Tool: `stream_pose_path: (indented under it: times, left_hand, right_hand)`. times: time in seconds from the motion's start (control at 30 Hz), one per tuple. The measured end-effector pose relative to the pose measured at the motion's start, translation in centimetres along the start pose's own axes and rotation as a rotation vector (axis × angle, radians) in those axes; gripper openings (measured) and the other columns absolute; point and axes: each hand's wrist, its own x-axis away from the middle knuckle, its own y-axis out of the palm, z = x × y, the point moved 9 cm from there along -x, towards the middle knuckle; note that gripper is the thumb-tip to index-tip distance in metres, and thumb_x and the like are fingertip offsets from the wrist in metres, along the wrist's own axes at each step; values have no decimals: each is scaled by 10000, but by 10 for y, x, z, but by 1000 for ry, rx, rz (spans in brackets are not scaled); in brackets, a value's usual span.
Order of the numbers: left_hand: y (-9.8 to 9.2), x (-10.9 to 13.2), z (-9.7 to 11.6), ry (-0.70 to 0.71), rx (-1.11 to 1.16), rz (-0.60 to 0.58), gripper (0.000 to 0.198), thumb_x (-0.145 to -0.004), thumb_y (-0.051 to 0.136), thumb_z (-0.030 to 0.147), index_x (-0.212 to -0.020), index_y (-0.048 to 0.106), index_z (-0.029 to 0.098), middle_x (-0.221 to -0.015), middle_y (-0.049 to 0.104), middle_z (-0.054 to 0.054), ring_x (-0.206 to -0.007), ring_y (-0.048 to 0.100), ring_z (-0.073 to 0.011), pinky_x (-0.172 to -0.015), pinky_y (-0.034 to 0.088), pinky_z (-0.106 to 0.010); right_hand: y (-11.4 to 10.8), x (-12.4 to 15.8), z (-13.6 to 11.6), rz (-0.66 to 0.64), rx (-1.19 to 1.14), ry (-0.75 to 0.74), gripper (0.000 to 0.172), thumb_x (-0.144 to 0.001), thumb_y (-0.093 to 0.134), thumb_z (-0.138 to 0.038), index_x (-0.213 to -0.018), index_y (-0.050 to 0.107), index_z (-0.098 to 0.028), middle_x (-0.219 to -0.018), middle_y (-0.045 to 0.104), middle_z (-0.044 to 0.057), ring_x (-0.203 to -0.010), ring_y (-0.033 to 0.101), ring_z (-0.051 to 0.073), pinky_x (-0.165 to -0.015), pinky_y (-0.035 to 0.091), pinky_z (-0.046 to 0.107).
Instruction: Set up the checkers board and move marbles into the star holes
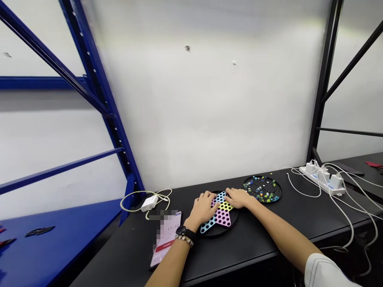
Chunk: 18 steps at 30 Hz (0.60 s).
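Chinese checkers board (223,217) lies under the left hand (203,208) and right hand (237,198), fingers (229,195) together on top, steadying it, clamped or not unclear; marble tray (262,189) just beside.

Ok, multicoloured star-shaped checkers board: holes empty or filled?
Empty where visible: the multicoloured star-shaped checkers board shows bare dark holes, no marbles. Under the left hand and right hand, cannot tell.

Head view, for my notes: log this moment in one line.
left hand: on star board | right hand: on star board | nearby: marble tray

The Chinese checkers board (223,218) has black-dotted pink, yellow, blue points.
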Motion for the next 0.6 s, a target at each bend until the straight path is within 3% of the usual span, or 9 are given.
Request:
stream_pose_path:
  times: [0.3, 0.6]
  left_hand:
    - [-2, 1, 2, -6, 12, -7, 411, -938, 399, 435, -1267, 573, 261, -1268, 566, -76, -1170, 514, -264, -969, 409, -401]
    - [2, 0, 1, 10, 37, -13, 415, -938, 402, 441, -1276, 564, 263, -1267, 564, -77, -1175, 508, -265, -984, 399, -424]
  right_hand:
    - [0, -3, -5, -4, 35, -31, 440, -993, 276, -413, -1087, 673, -248, -1126, 705, 100, -1026, 653, 266, -850, 450, 372]
    - [-5, -2, 3, 34, 70, 75, 490, -962, 337, -420, -856, 764, -204, -962, 745, 137, -870, 680, 250, -735, 430, 305]
